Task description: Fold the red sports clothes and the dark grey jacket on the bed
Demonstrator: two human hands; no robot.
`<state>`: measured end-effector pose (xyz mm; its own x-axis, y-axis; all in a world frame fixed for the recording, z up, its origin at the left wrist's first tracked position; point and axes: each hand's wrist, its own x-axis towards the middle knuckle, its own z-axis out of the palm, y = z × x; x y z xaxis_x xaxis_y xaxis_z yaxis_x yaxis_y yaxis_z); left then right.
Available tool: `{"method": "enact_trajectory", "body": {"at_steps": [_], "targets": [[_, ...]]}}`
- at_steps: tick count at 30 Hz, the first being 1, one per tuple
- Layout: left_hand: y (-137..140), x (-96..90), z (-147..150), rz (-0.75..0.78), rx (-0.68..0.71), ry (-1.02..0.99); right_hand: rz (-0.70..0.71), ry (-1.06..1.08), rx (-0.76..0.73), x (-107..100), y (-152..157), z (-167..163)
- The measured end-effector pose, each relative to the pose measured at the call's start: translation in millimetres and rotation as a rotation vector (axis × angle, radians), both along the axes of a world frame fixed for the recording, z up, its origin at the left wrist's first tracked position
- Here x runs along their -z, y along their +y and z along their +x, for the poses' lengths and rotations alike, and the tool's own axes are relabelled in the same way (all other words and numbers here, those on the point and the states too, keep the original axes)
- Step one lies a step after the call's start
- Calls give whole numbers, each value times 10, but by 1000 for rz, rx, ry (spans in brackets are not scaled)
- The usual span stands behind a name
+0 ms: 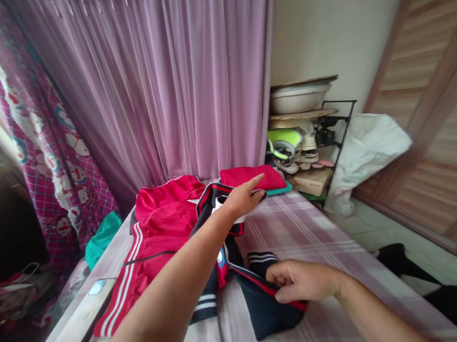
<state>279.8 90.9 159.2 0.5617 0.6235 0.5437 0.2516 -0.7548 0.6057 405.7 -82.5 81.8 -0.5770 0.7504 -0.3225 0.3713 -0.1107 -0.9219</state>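
In the head view, the navy jacket [272, 311] lies between and beneath the two hands, its red and white edging running from under the left hand [245, 197] down to the right hand [300, 281]. The right hand is closed, thumb and curled fingers pinching the jacket's edge near a striped cuff [262, 258]; the fingertips tuck out of sight. The left hand reaches farther forward over the jacket's collar end, index finger stretched out; its lower fingers meet something dark, and I cannot tell whether they grip it. The left forearm hides the jacket's middle and part of the red clothes [163, 227] to its left, so where one garment ends and the other begins is hard to make out. A badge beside that forearm shows only in part, and both forearms are cut off by the bottom of the frame. Just beyond the left hand sits a folded red garment [233, 176], and well left of both hands a phone [77, 328] lies near the left edge of the checked cloth [312, 233]. Bare cloth stretches right of both hands to the right edge, with more nearer the person, below the right hand; a curtain [197, 83] closes the far side.
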Motion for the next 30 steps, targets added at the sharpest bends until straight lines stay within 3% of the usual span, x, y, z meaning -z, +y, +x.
{"method": "enact_trajectory", "body": {"at_steps": [2, 5, 8, 11, 14, 17, 20, 23, 27, 30], "targets": [[-129, 26, 12, 15, 22, 40, 12, 65, 64, 34, -66, 130], [-223, 165, -375, 27, -89, 137, -12, 159, 89, 83, -151, 310], [-249, 461, -1070, -51, -301, 289, -61, 211, 48, 61, -184, 419], [-331, 881, -1877, -145, -518, 430, -56, 238, 93, -23, -167, 428], [-507, 1290, -2613, -175, -643, 513, -8, 275, 291, -71, -81, 389], [-707, 1565, -3119, -156, -724, 602, 94, 198, 507, -24, 125, 371], [-833, 1684, -3334, -140, -867, 653, 227, -24, 666, 48, 447, 364], [-856, 1693, -3347, -143, -960, 660, 366, -243, 777, 41, 812, 318], [-803, 1613, -3296, -159, -999, 672, 569, -614, 752, -76, 1257, 199], [-764, 1525, -3291, -141, -1009, 712, 614, -757, 721, -110, 1537, 106]]}}
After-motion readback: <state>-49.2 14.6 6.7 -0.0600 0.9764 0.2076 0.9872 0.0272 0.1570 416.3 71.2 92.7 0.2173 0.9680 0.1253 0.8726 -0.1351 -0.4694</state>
